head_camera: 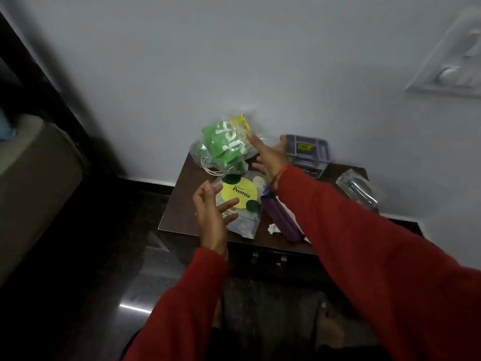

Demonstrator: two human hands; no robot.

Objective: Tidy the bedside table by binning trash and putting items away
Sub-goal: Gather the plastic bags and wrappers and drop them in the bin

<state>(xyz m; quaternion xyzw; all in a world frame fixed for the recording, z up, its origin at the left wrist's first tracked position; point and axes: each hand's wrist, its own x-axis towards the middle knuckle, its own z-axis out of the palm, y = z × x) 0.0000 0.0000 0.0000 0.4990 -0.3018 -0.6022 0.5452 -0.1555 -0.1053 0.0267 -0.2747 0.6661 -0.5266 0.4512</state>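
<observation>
A small dark wooden bedside table stands against the pale wall. At its back left lies a clear plastic bag with green contents. In front of it lies a flat clear packet with a yellow "Premia" label. My right hand hovers with fingers spread between the green bag and a grey box, its fingertips touching the bag. My left hand is open over the left edge of the Premia packet, holding nothing. A purple pouch and a crumpled white scrap lie near the front.
A clear plastic case sits at the table's right edge. A drawer front with metal handles is below the top. A bed or cushion stands at the left, a switch plate on the wall at upper right. The floor is dark and glossy.
</observation>
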